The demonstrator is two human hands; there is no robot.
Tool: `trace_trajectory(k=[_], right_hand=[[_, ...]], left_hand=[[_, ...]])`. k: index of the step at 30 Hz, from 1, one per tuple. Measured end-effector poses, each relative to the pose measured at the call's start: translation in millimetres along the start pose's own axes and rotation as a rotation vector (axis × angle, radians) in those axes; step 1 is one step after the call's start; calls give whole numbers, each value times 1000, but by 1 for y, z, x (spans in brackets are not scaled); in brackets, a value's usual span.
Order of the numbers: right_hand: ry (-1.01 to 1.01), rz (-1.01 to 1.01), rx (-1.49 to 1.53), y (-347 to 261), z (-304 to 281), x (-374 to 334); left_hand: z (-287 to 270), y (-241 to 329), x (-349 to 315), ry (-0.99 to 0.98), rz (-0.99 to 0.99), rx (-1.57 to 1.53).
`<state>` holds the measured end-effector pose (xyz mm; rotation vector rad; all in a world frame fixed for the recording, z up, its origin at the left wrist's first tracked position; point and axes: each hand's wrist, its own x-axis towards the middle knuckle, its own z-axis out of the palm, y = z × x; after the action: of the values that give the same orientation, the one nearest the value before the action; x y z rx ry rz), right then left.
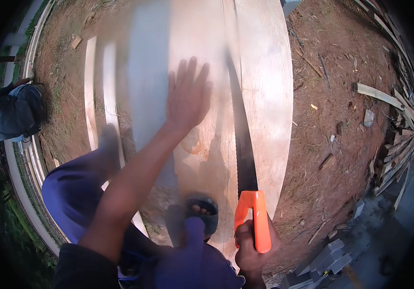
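Observation:
A pale plywood sheet (264, 96) lies in front of me. My left hand (187, 98) rests on it palm down, with the fingers spread and nothing in them. In my right hand (252, 250), at the sheet's near right part, is the orange handle of a handsaw (244, 137); the fingers are wrapped round it. The dark blade points away from me, its toothed edge to the left, over a thin dark line along the sheet. Glare and blur hide whether the blade's tip is in the wood. My foot in a dark shoe (202, 212) stands on the sheet's near part.
Long wooden strips (91, 91) lie on the dirt to the left. Farther left is a person (17, 108) in dark clothing. Scrap wood (399, 154) is piled at the right, with grey blocks (329, 260) at the lower right.

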<state>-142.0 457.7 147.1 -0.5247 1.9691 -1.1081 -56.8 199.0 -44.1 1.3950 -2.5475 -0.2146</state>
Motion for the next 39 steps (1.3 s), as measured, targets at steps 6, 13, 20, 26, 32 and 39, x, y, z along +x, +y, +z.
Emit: trace_trajectory(k=[6,13,20,26,32,39], right_hand=[[-14,-71,48,-34,59,164],[-88,-9,22,-33,56,121],[56,-66,-4,-16,24,51],[20,-83,-25,-55,66,225],[22,60,-53,-3,2,6],[41,-128,-21,-51,75,208]], left_hand=[[0,14,5,-48,16,-52],[2,-8,1,43,31,-32],[1,4,4,-21,23,-57],[4,23,6,0,72,-85],[8,1,-3,-8,33,-49],[5,21,9,-16,51,-117]])
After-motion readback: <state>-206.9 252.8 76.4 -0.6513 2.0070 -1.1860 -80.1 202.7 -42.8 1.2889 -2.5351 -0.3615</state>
